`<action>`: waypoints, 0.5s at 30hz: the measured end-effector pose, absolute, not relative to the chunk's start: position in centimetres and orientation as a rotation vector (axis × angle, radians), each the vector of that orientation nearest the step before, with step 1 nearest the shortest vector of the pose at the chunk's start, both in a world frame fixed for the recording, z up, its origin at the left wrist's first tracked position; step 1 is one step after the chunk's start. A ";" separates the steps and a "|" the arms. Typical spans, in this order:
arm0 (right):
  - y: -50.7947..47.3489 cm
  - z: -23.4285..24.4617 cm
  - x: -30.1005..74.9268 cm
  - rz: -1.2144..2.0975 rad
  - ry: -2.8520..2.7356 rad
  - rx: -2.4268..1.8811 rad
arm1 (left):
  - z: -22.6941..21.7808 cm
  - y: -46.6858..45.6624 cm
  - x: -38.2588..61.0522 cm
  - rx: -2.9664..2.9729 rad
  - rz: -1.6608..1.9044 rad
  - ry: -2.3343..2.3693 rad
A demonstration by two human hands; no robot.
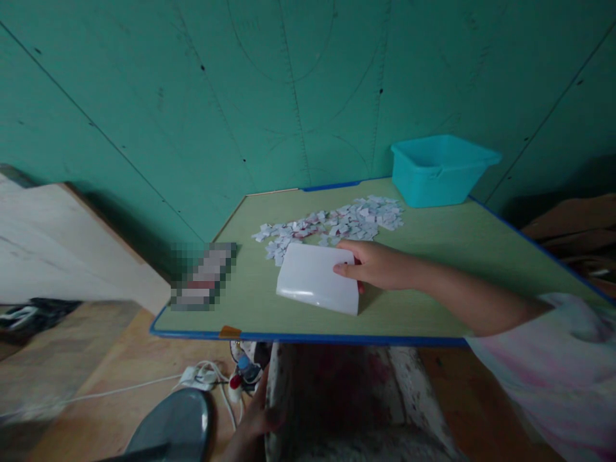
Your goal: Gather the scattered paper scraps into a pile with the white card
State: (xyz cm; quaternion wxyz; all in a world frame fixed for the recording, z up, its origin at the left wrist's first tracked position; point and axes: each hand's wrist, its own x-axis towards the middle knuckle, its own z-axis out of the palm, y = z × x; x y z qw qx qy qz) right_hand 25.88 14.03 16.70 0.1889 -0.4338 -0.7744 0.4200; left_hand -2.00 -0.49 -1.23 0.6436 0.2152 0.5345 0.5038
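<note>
My right hand grips the right edge of a glossy white sheet, thumb on top and fingers underneath. The sheet bows slightly over the table and covers part of a spread of small whitish paper-like pieces. Some of these pieces have reddish marks. Low in view, below the table's front edge, my left hand is beside a stained, pale-edged thing whose kind I cannot make out. That hand is dark and partly hidden, so its fingers do not show clearly.
A turquoise plastic bin stands at the table's back right corner. A pixelated flat item lies at the left edge. White cables and a dark round stool seat are below. The green wall borders the table's back.
</note>
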 end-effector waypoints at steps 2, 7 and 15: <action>14.0 16.7 25.8 1.167 -2.178 -1.228 | -1.1 -0.4 -1.9 0.479 1.148 1.167; 13.9 16.8 25.7 1.091 -2.174 -1.275 | -0.9 -0.4 -1.8 0.509 1.145 1.162; 13.9 17.2 25.7 1.005 -2.163 -1.344 | -0.2 -0.7 -2.3 0.579 1.061 1.226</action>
